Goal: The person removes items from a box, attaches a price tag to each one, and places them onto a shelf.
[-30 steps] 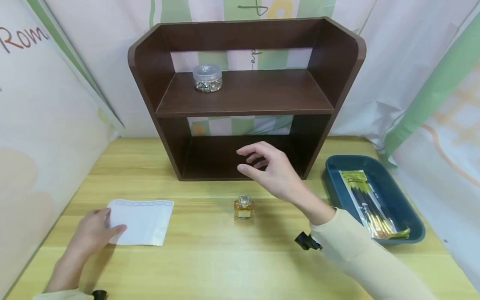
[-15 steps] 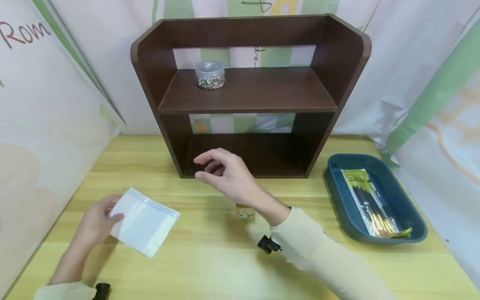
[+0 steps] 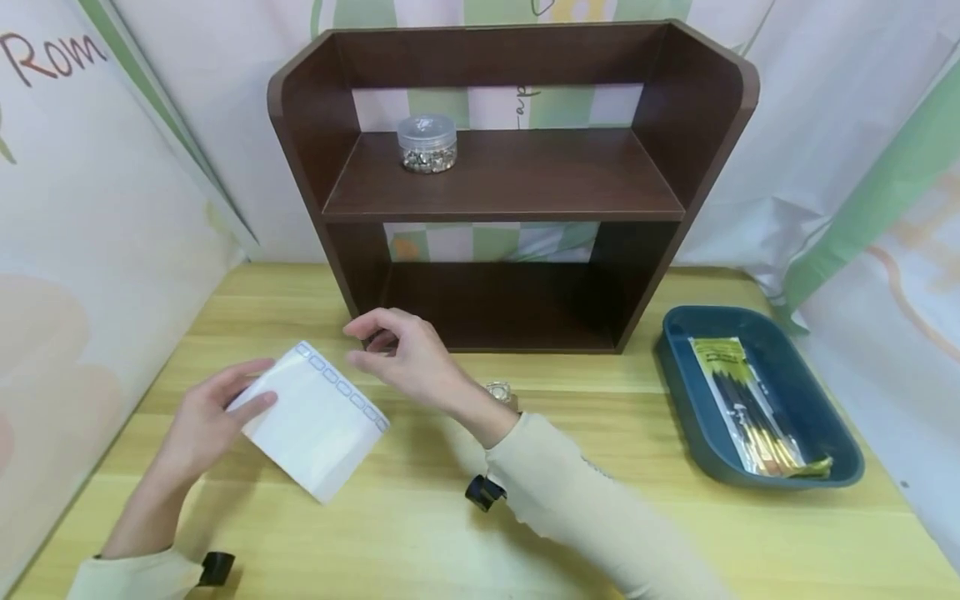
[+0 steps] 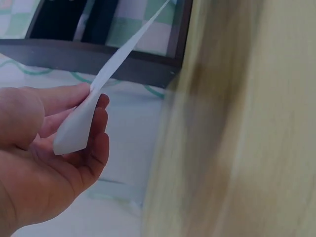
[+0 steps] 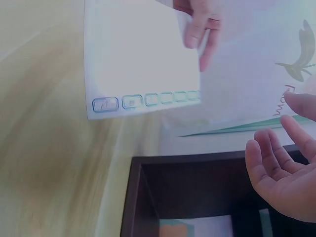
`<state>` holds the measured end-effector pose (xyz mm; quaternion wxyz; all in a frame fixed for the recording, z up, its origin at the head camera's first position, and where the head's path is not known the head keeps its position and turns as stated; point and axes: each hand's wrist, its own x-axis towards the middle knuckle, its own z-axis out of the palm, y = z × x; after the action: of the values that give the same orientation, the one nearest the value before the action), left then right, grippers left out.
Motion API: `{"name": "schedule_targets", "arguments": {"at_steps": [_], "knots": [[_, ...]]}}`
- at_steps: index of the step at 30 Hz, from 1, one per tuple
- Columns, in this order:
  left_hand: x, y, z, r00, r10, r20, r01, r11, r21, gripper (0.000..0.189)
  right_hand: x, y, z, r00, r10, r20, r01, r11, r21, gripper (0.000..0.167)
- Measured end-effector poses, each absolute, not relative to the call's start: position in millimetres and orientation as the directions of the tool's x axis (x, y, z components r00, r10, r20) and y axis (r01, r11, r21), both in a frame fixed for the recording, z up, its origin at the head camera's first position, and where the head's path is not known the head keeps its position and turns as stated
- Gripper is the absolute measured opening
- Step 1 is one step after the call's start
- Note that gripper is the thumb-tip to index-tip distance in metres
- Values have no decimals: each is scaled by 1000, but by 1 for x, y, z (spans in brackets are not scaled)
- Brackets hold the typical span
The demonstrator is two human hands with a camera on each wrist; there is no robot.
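Observation:
My left hand pinches a white paper sheet by its left corner, thumb on the upper face and fingers beneath. A row of small blue printed boxes runs along one edge of the paper. Seen edge-on in the left wrist view, the sheet bends a little and is raised off the tabletop. Nothing is in my right hand, which hovers just beyond the paper with loosely bent fingers; its thumb and fingers stand apart in the right wrist view. Behind my right wrist, a small amber perfume bottle is mostly hidden, only its clear cap showing.
A dark brown two-tier shelf stands at the back of the wooden table. On its upper tier is a clear lidded jar of small metallic pieces. To the right, a dark teal tray holds a packet of brushes.
My left hand has lifted the paper off the table, turned it and brought it to the right. My right hand has swung left from above the perfume bottle towards the paper.

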<state>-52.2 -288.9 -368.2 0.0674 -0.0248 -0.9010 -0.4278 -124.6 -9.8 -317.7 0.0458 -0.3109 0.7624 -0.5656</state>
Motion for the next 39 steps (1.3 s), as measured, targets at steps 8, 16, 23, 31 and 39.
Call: {"name": "schedule_targets", "arguments": {"at_steps": [8,16,23,31,39], "knots": [[-49,-275,-359,-989,4,149,123,593,796,42,-128,-32,-329,-805,-553,214,-403,247,-881,30],[-47,-266,-360,-966,103,238,255,550,795,39,-134,-42,-345,-811,-553,193,-378,241,-894,34],[-44,-271,-362,-950,75,302,294,532,794,36,-132,-50,-346,-797,-561,225,-403,215,-890,26],[-39,-276,-363,-959,9,285,240,567,788,33,-128,-59,-350,-795,-555,245,-424,218,-879,19],[-38,-277,-364,-962,-27,270,205,581,788,32,-126,-64,-349,-810,-527,256,-428,234,-873,20]]}}
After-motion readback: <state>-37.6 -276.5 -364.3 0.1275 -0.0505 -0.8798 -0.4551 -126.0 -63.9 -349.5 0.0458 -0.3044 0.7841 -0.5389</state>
